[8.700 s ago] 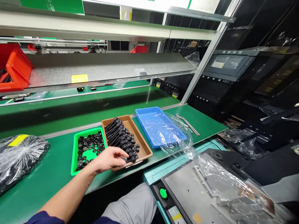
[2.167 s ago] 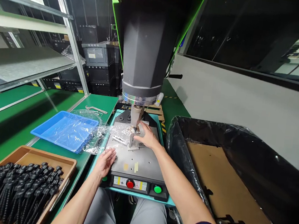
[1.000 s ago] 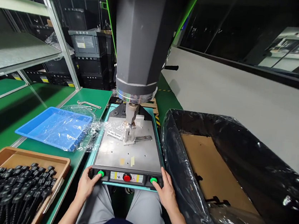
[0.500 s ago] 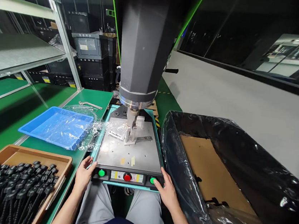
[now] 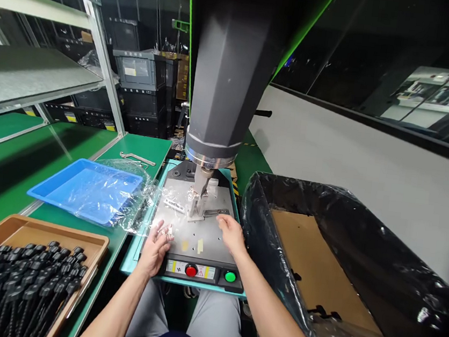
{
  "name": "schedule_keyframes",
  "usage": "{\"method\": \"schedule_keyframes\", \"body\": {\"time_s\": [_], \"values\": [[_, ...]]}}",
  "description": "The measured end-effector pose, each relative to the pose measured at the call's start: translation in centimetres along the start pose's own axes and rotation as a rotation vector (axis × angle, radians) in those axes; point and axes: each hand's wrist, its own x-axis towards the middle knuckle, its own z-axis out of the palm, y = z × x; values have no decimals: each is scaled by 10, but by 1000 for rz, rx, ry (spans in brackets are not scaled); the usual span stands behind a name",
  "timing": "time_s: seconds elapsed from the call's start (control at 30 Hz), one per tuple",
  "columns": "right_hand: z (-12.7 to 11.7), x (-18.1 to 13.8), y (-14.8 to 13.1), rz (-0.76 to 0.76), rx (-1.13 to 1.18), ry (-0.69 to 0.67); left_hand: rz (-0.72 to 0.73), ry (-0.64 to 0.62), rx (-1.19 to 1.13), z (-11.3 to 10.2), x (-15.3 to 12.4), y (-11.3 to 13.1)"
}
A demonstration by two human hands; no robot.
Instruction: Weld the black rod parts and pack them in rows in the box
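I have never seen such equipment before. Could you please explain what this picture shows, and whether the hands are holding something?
A camera worn on the person's head looks forward and down. The tall dark machine has a narrow metal tip pointing down above a flat metal plate. A red button and a green button sit along its front. The bare left hand is at the plate's near left corner; the right hand is near a metal strip. I see nothing clearly held. On the left, a blue tray has clear plastic over it, and a brown tray holds black ribbed parts.
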Motion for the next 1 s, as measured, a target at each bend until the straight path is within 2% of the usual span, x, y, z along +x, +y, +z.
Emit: {"method": "schedule_keyframes", "body": {"time_s": [0.13,0.2,0.3,0.43,0.53,0.7,0.9,1.0], "values": [[19,28,0,209,162,-103,-105,-48,40,12,1,-10],[26,35,-2,224,135,-152,-84,-36,42,16,1,-4],[32,42,-7,98,69,-176,-23,1,-61,21,0,14],[37,52,-16,-144,36,-63,5,-46,-191,28,-1,35],[38,58,-25,-253,11,-38,12,-67,-217,30,-1,43],[42,63,-44,-318,-34,-104,7,-69,-275,32,1,45],[55,75,-63,-331,-113,-86,-1,-56,-257,34,5,46],[55,78,-67,-355,-79,-74,1,-31,-247,33,9,46]]}}
